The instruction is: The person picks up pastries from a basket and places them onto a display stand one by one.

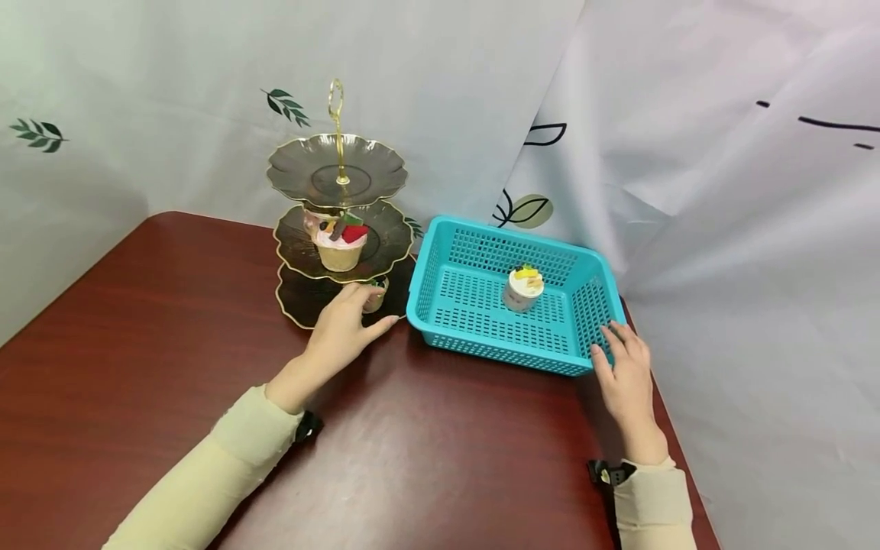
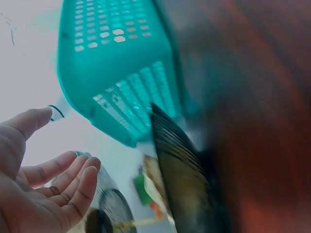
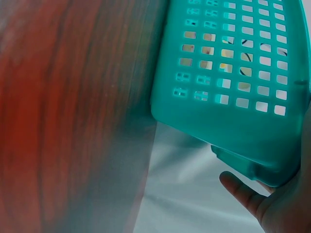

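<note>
My left hand is in front of the lowest plate of a three-tier cake stand, thumb and fingers spread and nothing held. Just behind its fingers sits a small dessert cup on that plate, partly hidden. In the left wrist view the left hand shows its palm and relaxed fingers. My right hand is at the front right corner of a turquoise plastic basket, fingers loosely bent over the rim. In the right wrist view its thumb stands away from the basket. A cup with yellow fruit topping stands upright in the basket.
On the stand's middle plate is a cup with a red topping, with another pink-toned cup partly behind it. Stand and basket are side by side on the dark red table. Pale curtains hang behind and right.
</note>
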Motion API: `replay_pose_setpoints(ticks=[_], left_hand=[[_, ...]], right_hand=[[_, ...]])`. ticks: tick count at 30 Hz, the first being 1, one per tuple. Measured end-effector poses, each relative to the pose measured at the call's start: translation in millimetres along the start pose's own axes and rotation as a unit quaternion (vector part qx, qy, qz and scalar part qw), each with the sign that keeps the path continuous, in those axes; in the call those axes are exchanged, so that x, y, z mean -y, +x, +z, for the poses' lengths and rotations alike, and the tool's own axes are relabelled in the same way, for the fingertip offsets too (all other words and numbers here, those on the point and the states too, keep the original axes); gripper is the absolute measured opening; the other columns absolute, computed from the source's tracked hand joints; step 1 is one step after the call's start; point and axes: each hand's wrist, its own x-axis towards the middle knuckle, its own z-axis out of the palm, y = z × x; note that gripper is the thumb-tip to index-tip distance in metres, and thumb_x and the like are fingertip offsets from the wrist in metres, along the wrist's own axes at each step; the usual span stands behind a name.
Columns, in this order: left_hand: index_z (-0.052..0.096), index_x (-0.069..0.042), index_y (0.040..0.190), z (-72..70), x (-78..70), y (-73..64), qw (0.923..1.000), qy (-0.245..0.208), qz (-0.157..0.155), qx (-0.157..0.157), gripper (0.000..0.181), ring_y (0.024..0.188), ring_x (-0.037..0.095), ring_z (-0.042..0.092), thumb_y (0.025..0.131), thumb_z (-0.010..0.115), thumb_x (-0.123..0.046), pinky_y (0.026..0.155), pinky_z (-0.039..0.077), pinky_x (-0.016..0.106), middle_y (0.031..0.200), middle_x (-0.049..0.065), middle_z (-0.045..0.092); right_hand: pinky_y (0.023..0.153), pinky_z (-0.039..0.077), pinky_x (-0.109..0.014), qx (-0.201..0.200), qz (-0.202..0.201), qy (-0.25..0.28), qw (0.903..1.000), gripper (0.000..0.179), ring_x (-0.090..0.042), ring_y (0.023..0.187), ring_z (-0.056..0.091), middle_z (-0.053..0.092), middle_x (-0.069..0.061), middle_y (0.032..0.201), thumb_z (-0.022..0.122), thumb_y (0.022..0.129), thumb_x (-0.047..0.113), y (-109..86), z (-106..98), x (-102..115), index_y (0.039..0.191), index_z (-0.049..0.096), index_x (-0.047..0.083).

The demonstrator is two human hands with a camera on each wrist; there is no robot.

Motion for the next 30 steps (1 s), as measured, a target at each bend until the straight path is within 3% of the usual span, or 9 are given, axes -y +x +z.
replay_pose_setpoints(ticks=[10, 19, 30], left_hand=[[0.064, -0.003, 0.117, 8.2, -29.4, 15.4, 0.9984, -0.003, 0.047, 0.032, 0.047, 0.091, 0.021, 0.062, 0.081, 0.076, -0.031, 0.079, 0.052, 0.037, 0.104, 0.01, 0.062], [0.062, -0.003, 0.12, 17.0, -53.6, 45.4, 0.9926, 0.007, 0.095, 0.076, 0.048, 0.091, 0.022, 0.06, 0.084, 0.074, -0.032, 0.078, 0.052, 0.036, 0.103, 0.011, 0.061], [0.06, -0.007, 0.123, 34.7, -66.8, 78.1, 0.9848, -0.014, 0.055, 0.164, 0.046, 0.098, 0.022, 0.058, 0.088, 0.069, -0.036, 0.081, 0.05, 0.036, 0.108, 0.01, 0.061]], right_hand=[[0.104, 0.026, -0.064, -0.005, -0.002, -0.005, 1.0, 0.049, -0.048, 0.135, 0.028, 0.04, -0.025, 0.144, 0.046, 0.1, 0.027, -1.0, 1, -1, 0.134, 0.049, -0.008], [0.104, 0.026, -0.064, -0.001, -0.001, -0.007, 1.0, 0.05, -0.048, 0.136, 0.026, 0.039, -0.025, 0.145, 0.046, 0.1, 0.028, 1.9, -2, -1, 0.135, 0.048, -0.007], [0.103, 0.027, -0.064, 0.003, 0.006, -0.004, 1.0, 0.048, -0.048, 0.136, 0.026, 0.039, -0.024, 0.146, 0.047, 0.1, 0.026, -2.9, 0, 0, 0.135, 0.048, -0.007]])
